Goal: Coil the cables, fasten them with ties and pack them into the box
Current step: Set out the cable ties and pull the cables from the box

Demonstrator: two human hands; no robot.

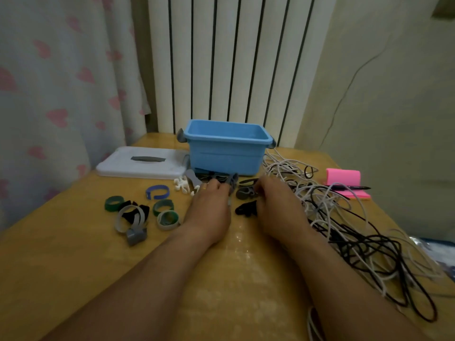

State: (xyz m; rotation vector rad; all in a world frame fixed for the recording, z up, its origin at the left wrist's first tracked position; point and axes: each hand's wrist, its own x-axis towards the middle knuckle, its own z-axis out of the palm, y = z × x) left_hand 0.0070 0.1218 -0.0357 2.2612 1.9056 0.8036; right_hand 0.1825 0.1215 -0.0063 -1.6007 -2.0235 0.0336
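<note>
Cables (pixel 354 232), white and black, lie tangled along the right side of the tabletop (pixel 73 267). They run from beside the open blue box (pixel 225 153) at the far edge down to the near right edge, just right of the right hand (pixel 278 207). Bare wood lies near left and between the forearms. The left hand (pixel 209 205) curls its fingers round a grey tie (pixel 232 182) before the box. The right hand's fingers curl among black ties (pixel 245 209); whether they grip one cannot be told.

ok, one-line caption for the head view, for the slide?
Left hand and right hand among ties before the open box; cables tangled at right.
</note>
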